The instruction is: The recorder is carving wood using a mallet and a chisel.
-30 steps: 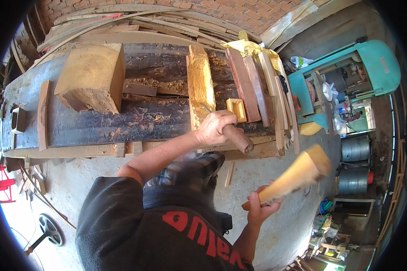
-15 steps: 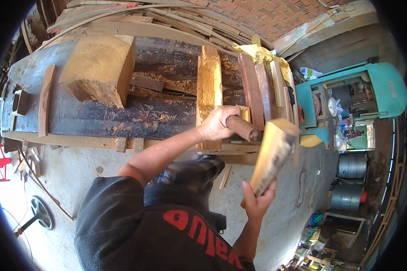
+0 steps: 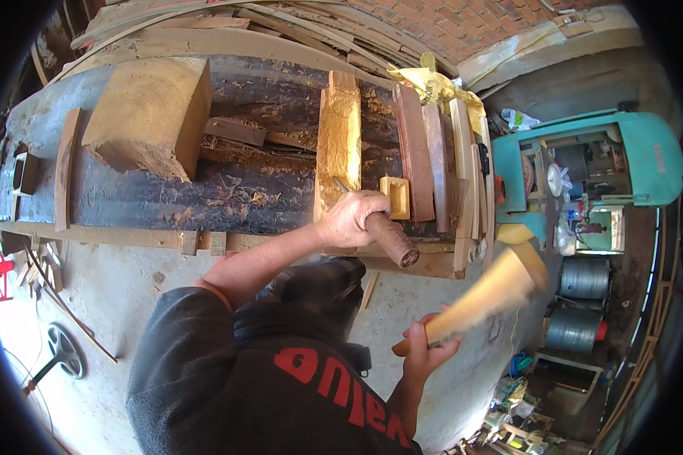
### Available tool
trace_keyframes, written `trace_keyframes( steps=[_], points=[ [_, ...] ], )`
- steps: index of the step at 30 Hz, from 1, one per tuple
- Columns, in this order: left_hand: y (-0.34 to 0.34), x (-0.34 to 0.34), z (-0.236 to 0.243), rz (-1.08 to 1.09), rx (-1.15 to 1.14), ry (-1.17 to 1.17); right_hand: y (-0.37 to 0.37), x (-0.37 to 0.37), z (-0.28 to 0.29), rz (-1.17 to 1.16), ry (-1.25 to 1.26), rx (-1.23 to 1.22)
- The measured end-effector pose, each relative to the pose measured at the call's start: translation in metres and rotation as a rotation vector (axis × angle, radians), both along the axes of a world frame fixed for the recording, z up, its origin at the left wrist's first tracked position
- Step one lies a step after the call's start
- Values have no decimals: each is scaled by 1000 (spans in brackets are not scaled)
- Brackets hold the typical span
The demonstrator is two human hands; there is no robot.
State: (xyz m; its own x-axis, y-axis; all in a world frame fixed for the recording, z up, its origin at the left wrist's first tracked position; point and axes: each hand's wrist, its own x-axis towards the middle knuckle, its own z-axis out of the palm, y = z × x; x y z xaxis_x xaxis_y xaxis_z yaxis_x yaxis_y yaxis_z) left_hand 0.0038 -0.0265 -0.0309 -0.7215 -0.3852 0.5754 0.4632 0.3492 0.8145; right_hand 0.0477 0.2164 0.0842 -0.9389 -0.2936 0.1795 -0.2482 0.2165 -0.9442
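Note:
My left hand (image 3: pixel 350 218) grips a chisel by its dark round wooden handle (image 3: pixel 391 240). The chisel's metal blade (image 3: pixel 341 185) rests against the near end of a yellow-brown upright plank (image 3: pixel 338 136) lying across the dark workbench (image 3: pixel 243 189). Below and to the right of the chisel handle, my right hand (image 3: pixel 425 350) holds a pale wooden mallet (image 3: pixel 497 288). The mallet is blurred and its head is apart from the handle. My dark sweatshirt with red lettering fills the lower middle.
A large pale wood block (image 3: pixel 148 114) sits on the bench at the left. Several reddish and pale planks (image 3: pixel 425 152) and a small square block (image 3: pixel 395 197) lie right of the chisel. A teal band saw (image 3: pixel 584 174) and metal drums (image 3: pixel 584 280) stand at the right.
The mallet swung up close to the chisel handle half a second ago, then dropped back down and to the right. My left hand kept the chisel on the plank.

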Motion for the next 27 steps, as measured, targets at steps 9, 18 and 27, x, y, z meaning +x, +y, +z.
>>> trace_keyframes(
  steps=[9,18,27],
  points=[
    [5,-1,1,-34,-61,-37,29,-21,-47,170,13,278],
    [9,-1,3,-54,-66,-49,24,-25,-41,123,-101,334],
    [16,-1,10,86,-110,53,17,-19,-16,188,232,-104]
  ],
)
